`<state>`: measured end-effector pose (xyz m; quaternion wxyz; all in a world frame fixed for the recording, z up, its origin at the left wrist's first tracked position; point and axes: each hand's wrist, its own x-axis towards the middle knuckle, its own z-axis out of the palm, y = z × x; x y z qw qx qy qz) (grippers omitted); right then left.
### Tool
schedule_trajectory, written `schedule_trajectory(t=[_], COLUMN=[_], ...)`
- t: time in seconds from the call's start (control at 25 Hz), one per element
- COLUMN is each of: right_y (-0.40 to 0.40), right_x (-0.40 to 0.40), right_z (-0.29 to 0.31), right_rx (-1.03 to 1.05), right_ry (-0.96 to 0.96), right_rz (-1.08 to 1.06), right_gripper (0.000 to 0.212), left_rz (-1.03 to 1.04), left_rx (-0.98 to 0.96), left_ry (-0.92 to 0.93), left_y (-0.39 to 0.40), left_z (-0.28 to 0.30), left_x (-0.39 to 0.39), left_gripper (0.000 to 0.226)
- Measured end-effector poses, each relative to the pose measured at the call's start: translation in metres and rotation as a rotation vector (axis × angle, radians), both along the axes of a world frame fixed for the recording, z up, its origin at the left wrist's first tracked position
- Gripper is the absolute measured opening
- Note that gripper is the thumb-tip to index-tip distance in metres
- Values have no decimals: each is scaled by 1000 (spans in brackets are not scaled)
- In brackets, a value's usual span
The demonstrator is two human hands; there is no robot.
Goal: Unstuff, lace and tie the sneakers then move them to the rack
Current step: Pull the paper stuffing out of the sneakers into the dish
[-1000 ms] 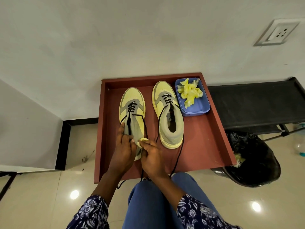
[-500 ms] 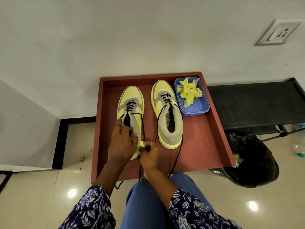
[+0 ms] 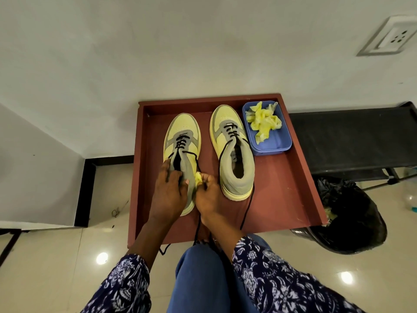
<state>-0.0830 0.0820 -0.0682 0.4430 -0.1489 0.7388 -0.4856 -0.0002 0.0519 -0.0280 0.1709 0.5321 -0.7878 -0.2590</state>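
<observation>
Head view, left to right. Left hand (image 3: 169, 190) lying over the collar of the left sneaker (image 3: 182, 152), fingers curled round the tongue and the near edge of the opening, holding it; moved up the shoe in the last second, from lower on the heel to the mouth itself. Right hand (image 3: 208, 195) just beside it, fingertips pinching a small wad of yellow stuffing (image 3: 198, 178) at the shoe's inner side; a second ago level with the collar, now drawn a little clear of it. Judged from that: last of the paper nearly out of this shoe, unstuffing almost done, though whether more remains inside cannot be told, opening hidden by the hand. Black laces (image 3: 198, 224) half threaded on both shoes, loose ends trailing off the front edge of the red tray (image 3: 291, 188), so lacing and tying not yet begun. Right sneaker (image 3: 234, 152) upright on the same tray, mouth open and dark, apparently emptied. Blue tub (image 3: 279, 146) at the tray's far right corner, holding crumpled yellow paper; likely destination for the wad. Black rack (image 3: 352, 136) further right, no shoes on it. Black bin bag (image 3: 347, 213) below.
</observation>
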Motion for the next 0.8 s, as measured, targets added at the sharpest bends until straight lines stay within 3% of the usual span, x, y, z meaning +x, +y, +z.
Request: schedule_trajectory(t=[0.16, 0.44, 0.8], right_y=[34, 5, 3], right_x=[19, 8, 1], right_z=[-5, 6, 20], right_rx=[32, 57, 14], right_ry=[114, 10, 80], right_rz=[30, -56, -9], right_gripper=[22, 20, 14], left_rz=[26, 1, -21], left_rx=[21, 74, 90], left_ry=[3, -11, -53], left_y=[2, 3, 13], left_z=[4, 6, 11], left_x=[-1, 9, 30], left_gripper=[26, 28, 29])
